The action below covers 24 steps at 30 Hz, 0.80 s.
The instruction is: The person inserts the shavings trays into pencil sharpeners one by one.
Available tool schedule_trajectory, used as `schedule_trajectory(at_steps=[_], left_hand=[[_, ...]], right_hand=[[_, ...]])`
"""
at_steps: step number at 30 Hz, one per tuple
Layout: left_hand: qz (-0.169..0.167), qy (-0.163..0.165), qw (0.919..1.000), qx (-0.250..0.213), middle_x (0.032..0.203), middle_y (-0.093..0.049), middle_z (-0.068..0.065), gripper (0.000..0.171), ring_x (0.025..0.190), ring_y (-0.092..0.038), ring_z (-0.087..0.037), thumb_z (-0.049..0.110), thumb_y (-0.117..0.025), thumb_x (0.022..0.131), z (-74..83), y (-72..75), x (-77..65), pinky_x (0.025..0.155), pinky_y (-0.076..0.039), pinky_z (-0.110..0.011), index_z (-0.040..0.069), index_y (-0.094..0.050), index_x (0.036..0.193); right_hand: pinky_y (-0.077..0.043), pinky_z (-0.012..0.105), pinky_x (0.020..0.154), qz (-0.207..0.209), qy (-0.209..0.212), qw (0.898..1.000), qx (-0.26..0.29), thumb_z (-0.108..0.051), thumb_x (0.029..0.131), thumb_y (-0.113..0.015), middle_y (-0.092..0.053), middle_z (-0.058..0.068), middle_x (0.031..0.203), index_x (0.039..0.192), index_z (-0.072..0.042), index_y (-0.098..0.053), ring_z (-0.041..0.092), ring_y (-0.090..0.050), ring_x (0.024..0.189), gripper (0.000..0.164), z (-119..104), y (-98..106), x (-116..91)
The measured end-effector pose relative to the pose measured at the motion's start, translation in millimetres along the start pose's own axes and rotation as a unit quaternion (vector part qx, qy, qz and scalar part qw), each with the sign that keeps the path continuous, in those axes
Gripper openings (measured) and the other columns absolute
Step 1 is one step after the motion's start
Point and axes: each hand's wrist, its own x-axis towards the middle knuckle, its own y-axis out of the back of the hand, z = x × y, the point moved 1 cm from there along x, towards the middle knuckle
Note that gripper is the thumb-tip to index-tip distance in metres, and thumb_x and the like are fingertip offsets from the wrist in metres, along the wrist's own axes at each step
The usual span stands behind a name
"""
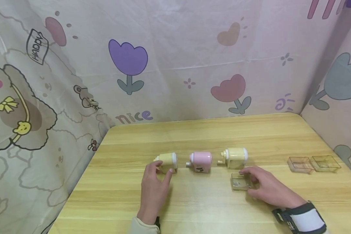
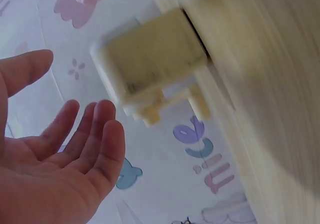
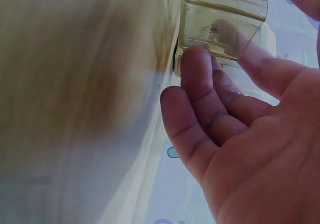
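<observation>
At the left of a row of small hand-crank pencil sharpeners stands a yellow pencil sharpener (image 1: 167, 162). My left hand (image 1: 155, 187) is beside it in the head view; the left wrist view shows relaxed fingers (image 2: 107, 134) apart from its yellow body (image 2: 155, 54). A pink pencil sharpener (image 1: 201, 162) sits in the middle, and another yellow pencil sharpener (image 1: 235, 158) is on the right. In front of that one, my right hand (image 1: 267, 188) holds a clear shavings tray (image 1: 239, 182) between thumb and fingers. Small print shows through the tray wall (image 3: 202, 27) in the right wrist view.
Two more clear trays, one pinkish (image 1: 300, 165) and one yellowish (image 1: 326, 163), lie side by side near the right edge of the wooden table (image 1: 193, 133). Printed fabric (image 1: 175, 65) hangs behind the table and along both sides.
</observation>
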Motion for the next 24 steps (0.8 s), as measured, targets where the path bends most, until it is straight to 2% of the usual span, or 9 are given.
schedule_trajectory(at_steps=[4, 7, 11, 15, 21, 24], left_hand=[[-0.019, -0.038, 0.9987, 0.029, 0.13, -0.05, -0.015, 0.062, 0.112, -0.051, -0.03, 0.027, -0.073, 0.083, -10.0, 3.8, 4.6, 0.09, -0.046, -0.043, 0.007, -0.045, 0.135], [-0.057, -0.047, 0.9962, 0.047, 0.147, -0.035, -0.019, 0.077, 0.128, -0.039, -0.038, 0.027, -0.074, 0.083, -14.6, 2.9, 8.2, 0.102, -0.035, -0.056, 0.012, -0.034, 0.147], [-0.112, -0.04, 0.9898, 0.079, 0.157, -0.017, -0.019, 0.083, 0.135, -0.029, -0.043, 0.028, -0.072, 0.084, -18.3, -0.8, 10.3, 0.102, -0.03, -0.064, 0.022, -0.026, 0.153], [-0.144, -0.042, 0.984, 0.096, 0.159, -0.008, -0.016, 0.077, 0.138, -0.024, -0.043, 0.025, -0.069, 0.086, -20.7, -5.2, 9.2, 0.102, -0.03, -0.064, 0.023, -0.028, 0.152], [-0.125, -0.034, 0.9886, 0.077, 0.159, -0.013, -0.012, 0.073, 0.138, -0.024, -0.039, 0.012, -0.069, 0.085, -21.2, -6.8, 7.2, 0.104, -0.029, -0.061, 0.023, -0.035, 0.149], [-0.12, -0.021, 0.9904, 0.065, 0.159, -0.015, -0.011, 0.069, 0.136, -0.026, -0.038, 0.007, -0.069, 0.084, -20.7, -5.9, 6.5, 0.101, -0.035, -0.058, 0.023, -0.04, 0.145]], right_hand=[[-0.047, 0.03, 0.073, -0.001, -0.002, 1.0, -0.002, -0.018, 0.068, -0.076, -0.056, -0.003, 0.114, 0.126, -0.014, -0.056, 0.013, -0.049, 0.089, 0.061, -1, 0, 1], [-0.047, 0.03, 0.073, -0.002, -0.005, 1.0, -0.002, -0.018, 0.069, -0.076, -0.056, -0.003, 0.114, 0.126, -0.013, -0.056, 0.014, -0.049, 0.089, 0.061, -2, 1, 1], [-0.047, 0.031, 0.074, -0.002, -0.007, 1.0, -0.005, -0.018, 0.069, -0.076, -0.056, -0.002, 0.115, 0.126, -0.013, -0.056, 0.015, -0.049, 0.089, 0.061, -2, 1, 0], [-0.047, 0.031, 0.074, -0.003, -0.011, 1.0, -0.007, -0.019, 0.07, -0.076, -0.056, -0.003, 0.115, 0.126, -0.014, -0.056, 0.014, -0.049, 0.089, 0.06, -1, 1, 0], [-0.046, 0.029, 0.072, -0.006, -0.011, 1.0, -0.006, -0.019, 0.07, -0.076, -0.055, -0.004, 0.108, 0.126, -0.013, -0.056, 0.013, -0.048, 0.087, 0.06, -1, 1, 0], [-0.045, 0.029, 0.072, -0.005, -0.008, 1.0, -0.007, -0.019, 0.07, -0.076, -0.055, -0.004, 0.106, 0.126, -0.013, -0.056, 0.013, -0.048, 0.087, 0.059, -1, 1, 0]])
